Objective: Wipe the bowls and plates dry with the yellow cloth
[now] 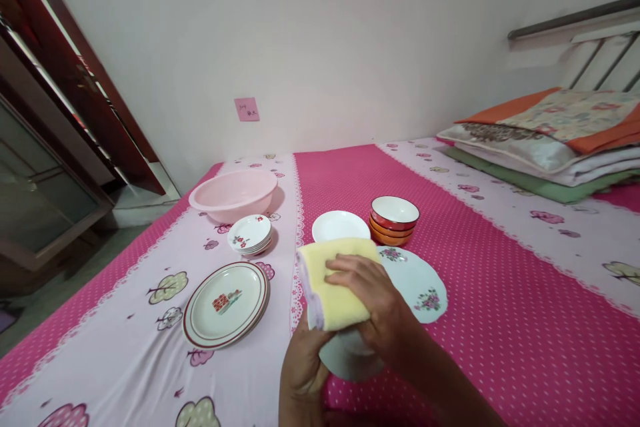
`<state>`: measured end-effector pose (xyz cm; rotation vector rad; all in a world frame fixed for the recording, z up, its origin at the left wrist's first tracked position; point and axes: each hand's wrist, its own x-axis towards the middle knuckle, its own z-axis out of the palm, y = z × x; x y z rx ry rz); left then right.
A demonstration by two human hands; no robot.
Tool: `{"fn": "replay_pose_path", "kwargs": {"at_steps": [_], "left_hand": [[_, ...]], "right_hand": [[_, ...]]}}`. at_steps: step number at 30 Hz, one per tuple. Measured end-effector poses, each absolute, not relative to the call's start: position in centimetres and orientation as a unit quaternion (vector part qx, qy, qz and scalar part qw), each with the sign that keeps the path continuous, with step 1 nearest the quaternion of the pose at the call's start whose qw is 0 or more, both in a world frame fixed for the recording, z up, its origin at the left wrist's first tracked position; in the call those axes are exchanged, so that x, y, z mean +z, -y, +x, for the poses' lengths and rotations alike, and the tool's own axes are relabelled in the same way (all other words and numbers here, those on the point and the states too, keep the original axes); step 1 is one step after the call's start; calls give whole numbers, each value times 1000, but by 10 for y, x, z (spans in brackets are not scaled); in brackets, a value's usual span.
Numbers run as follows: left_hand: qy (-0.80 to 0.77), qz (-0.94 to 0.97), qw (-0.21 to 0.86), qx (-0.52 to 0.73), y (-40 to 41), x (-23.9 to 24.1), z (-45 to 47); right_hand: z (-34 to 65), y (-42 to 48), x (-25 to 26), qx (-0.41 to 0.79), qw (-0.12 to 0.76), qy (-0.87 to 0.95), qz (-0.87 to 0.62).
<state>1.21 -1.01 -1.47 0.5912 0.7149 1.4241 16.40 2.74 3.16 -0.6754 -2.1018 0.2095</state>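
Observation:
My left hand (pixel 304 363) is closed on a white dish (pixel 353 360), gripping its left edge near the front of the bed. A folded yellow cloth (pixel 340 310) with a lilac edge covers much of that dish. On top of the cloth rests my right hand (pixel 367 287), fingers curled over it and pressing it to the dish. Just beyond lies a white flower-patterned plate (pixel 415 283), partly hidden by my right hand. Behind the cloth is a plain white plate (pixel 340 225), its near part hidden. Red and orange bowls (pixel 394 220) stand stacked to its right.
Plates with a brown rim (pixel 227 303) lie stacked on the left of the pink bedspread (pixel 500 293). Small flowered dishes (pixel 250 235) are piled behind them, near a pink basin (pixel 233 193). Folded bedding (pixel 550 140) lies at the right, against the wall (pixel 350 47).

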Motion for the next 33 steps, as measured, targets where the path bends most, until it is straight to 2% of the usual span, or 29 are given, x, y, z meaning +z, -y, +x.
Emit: {"fn": "replay_pose_path", "kwargs": {"at_steps": [8, 16, 22, 26, 30, 33], "left_hand": [[-225, 198, 705, 643, 7, -30, 6], [-181, 90, 657, 726, -4, -36, 4], [-198, 11, 609, 768, -8, -22, 4], [-196, 37, 587, 785, -11, -22, 3], [-180, 50, 612, 769, -10, -27, 0], [-230, 76, 625, 743, -3, -36, -3]], "right_hand": [[182, -47, 17, 46, 461, 783, -415], [176, -39, 18, 155, 430, 749, -480], [161, -23, 23, 211, 433, 756, -443], [149, -11, 26, 231, 410, 785, -404], [135, 0, 21, 243, 390, 817, -348], [123, 5, 11, 219, 374, 850, -300]]}}
